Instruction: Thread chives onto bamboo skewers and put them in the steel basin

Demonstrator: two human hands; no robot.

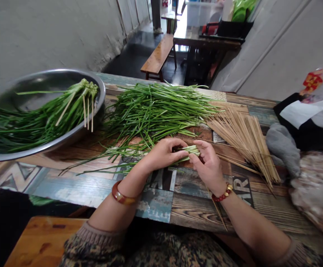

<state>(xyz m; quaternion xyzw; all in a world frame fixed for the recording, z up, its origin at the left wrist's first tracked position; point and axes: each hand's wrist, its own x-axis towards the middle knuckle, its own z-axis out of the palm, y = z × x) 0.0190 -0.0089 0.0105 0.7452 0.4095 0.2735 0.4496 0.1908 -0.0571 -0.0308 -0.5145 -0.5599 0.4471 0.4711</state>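
OK, head view: left hand [168, 152] gripping a small bunch of chives [192, 150], pale stem ends pointing right. Right hand [209, 165] pinching those ends between thumb and fingers. Bunch is over the counter [157, 207], in front of the big chive pile [161, 105]. Loose sticks [243, 142] fanned right of pile; metal bowl [100, 87] at left holds chives with sticks through the stem ends.
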